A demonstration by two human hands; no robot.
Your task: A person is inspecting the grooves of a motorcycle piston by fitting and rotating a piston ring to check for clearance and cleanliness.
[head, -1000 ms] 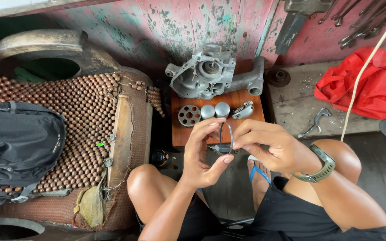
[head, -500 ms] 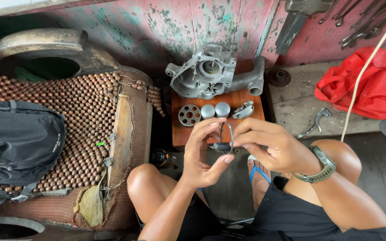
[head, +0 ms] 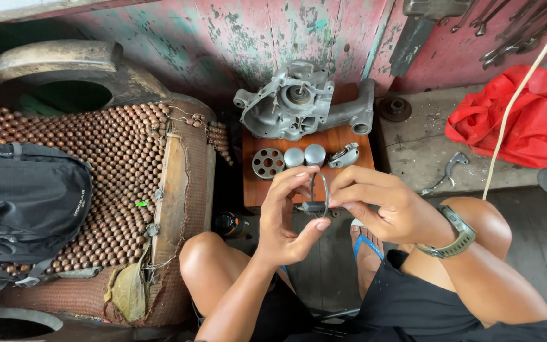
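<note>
Both of my hands hold a thin metal ring clamp [head: 320, 193] upright in front of my knees. My left hand [head: 289, 218] cups it from the left, thumb under the small dark block at its bottom. My right hand [head: 381, 202], with a green watch on the wrist, pinches the ring's right side. Just beyond the hands stands a small wooden board [head: 257, 190] carrying a grey cast metal housing [head: 299, 104], a round disc with holes [head: 268, 163], two short metal cylinders [head: 305, 156] and a small metal bracket [head: 344, 156].
A seat covered in wooden beads [head: 115, 164] lies to the left with a black backpack [head: 23, 202] on it. A red bag [head: 517, 117] and a metal lever [head: 444, 171] rest on the concrete ledge at right. Wrenches [head: 508, 31] hang on the red wall. A dark bottle [head: 229, 223] stands by my left knee.
</note>
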